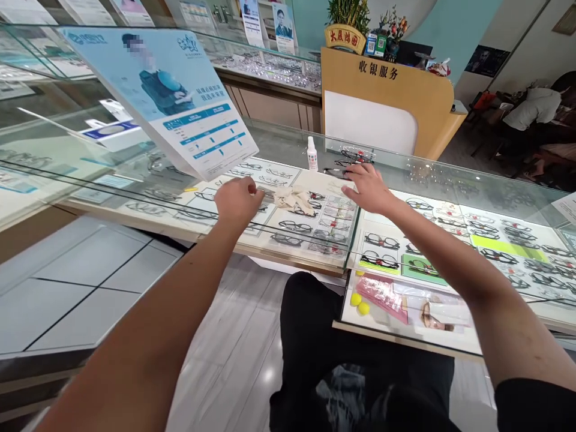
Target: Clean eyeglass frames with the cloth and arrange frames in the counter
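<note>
**Both hands out on the glass table**

Head view: the left hand (237, 201) is closed, pinching one end of a pale cloth (294, 197) that lies crumpled on the glass table (450, 180). The right hand (366, 187) rests flat, fingers spread, just beside dark glasses (338, 173). A small spray bottle (312, 154) stands behind the cloth, below a tilted poster (180, 102).
</note>
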Tool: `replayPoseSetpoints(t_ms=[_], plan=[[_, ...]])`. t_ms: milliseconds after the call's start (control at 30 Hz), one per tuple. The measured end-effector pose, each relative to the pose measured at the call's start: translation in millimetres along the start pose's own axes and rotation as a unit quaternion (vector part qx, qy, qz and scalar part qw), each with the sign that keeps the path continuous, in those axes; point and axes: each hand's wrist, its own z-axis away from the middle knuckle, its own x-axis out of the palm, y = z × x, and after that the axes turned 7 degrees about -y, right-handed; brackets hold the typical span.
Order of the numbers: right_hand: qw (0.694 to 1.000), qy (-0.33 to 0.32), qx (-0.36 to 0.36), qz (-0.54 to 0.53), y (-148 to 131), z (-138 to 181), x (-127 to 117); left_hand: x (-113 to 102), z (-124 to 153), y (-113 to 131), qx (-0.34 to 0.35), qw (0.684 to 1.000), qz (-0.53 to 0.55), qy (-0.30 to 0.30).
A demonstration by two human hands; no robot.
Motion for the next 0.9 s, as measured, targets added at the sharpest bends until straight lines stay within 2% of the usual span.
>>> replayPoseSetpoints(t_ms=[67,167,267,367,467,533,633,767,900], plan=[[0.993,-0.018,-0.093,-0.072,-15.0,53.9,-11.1,-1.5,1.7,0.4,0.008,1.000,-0.002,-0.006],[0.957,-0.111,-0.185,-0.194,-36.9,141.5,-19.1,-4.1,4.3,3.4,0.019,0.999,-0.025,-0.019],[0.931,-0.195,-0.175,-0.254,-49.1,211.5,-5.9,-6.0,4.7,9.7,0.040,0.997,-0.054,-0.024],[0.939,-0.218,-0.124,-0.235,-44.9,247.9,29.6,-5.8,0.5,16.2,0.011,0.998,-0.059,-0.030],[0.962,-0.198,-0.040,-0.181,-24.9,252.2,70.6,-4.2,-6.6,20.0,-0.067,0.995,-0.048,-0.051],[0.971,-0.187,0.019,-0.149,-6.5,243.0,91.4,-3.3,-10.5,21.2,-0.090,0.992,-0.057,-0.064],[0.978,-0.163,0.069,-0.107,22.6,221.5,110.8,-3.6,-12.7,23.3,-0.098,0.988,-0.090,-0.077],[0.988,-0.092,0.112,-0.045,57.7,187.0,131.6,-7.5,-10.7,27.7,-0.096,0.984,-0.117,-0.097],[0.986,-0.038,0.163,-0.017,83.1,146.2,155.7,-11.1,-9.4,30.9,-0.109,0.984,-0.091,-0.104]])
